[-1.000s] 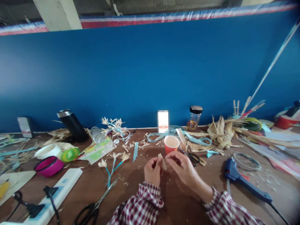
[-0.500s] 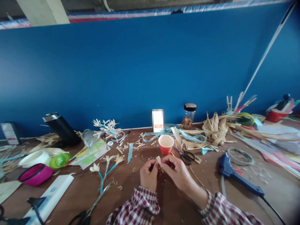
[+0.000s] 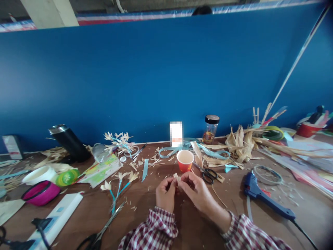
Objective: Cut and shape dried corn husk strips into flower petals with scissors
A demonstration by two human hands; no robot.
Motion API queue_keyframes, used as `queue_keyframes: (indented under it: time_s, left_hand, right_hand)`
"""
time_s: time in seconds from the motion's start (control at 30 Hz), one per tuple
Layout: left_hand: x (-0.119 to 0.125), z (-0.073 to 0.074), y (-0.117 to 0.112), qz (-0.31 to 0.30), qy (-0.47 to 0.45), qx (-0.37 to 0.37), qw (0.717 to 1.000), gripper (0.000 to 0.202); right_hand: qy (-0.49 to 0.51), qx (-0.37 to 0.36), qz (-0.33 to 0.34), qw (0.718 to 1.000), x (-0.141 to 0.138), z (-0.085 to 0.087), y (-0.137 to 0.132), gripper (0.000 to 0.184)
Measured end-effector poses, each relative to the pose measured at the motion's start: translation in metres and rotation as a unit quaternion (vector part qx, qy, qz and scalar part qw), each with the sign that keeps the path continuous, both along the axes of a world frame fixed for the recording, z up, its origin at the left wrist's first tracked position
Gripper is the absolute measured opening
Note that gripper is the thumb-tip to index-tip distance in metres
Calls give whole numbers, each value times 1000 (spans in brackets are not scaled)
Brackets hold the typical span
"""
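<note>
My left hand (image 3: 165, 193) and my right hand (image 3: 195, 190) meet over the brown table (image 3: 145, 205), both pinching a small pale husk piece (image 3: 177, 177) between their fingertips. Both hands are closed on it. Just behind them stands an orange paper cup (image 3: 185, 160). Small black-handled scissors (image 3: 207, 173) lie right of the cup. A husk flower on a blue stem (image 3: 118, 182) lies to the left of my hands.
A blue glue gun (image 3: 262, 198) lies at the right, large scissors (image 3: 104, 229) at the front left beside a white power strip (image 3: 58, 217). Dry husks (image 3: 241, 142), a jar (image 3: 210, 129), blue ribbon (image 3: 169, 150), a black flask (image 3: 69, 143) and tape rolls (image 3: 41, 191) crowd the back. A blue wall stands behind.
My hands have come closer together on the husk piece. The view shifted slightly to the right since a second ago; little else moved.
</note>
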State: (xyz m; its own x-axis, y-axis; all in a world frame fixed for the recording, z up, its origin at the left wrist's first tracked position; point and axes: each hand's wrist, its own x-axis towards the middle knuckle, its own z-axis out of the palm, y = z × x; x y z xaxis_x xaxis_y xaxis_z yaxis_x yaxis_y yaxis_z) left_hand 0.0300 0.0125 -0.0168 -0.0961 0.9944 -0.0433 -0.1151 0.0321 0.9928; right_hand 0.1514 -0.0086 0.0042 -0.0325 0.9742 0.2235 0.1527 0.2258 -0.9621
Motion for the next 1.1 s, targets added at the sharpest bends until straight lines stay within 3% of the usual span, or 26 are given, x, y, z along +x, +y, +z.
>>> queue_keyframes:
  time_s: [0.17, 0.4, 0.77, 1.1]
  left_hand:
    - [0, 2, -1, -4, -2, 8, 1000, 28]
    - [2, 2, -2, -8, -23, -26, 999, 31]
    - [2, 7, -4, -22, -18, -35, 999, 32]
    - [0, -4, -2, -48, -32, -30, 998, 32]
  right_hand:
    - [-13, -2, 4, 1000, 1, -1, 1, 12]
    - [-72, 7, -47, 996, 4, -2, 4, 13]
    - [-78, 1, -52, 996, 4, 0, 5, 11]
    - [-72, 11, -53, 996, 5, 1, 4, 10]
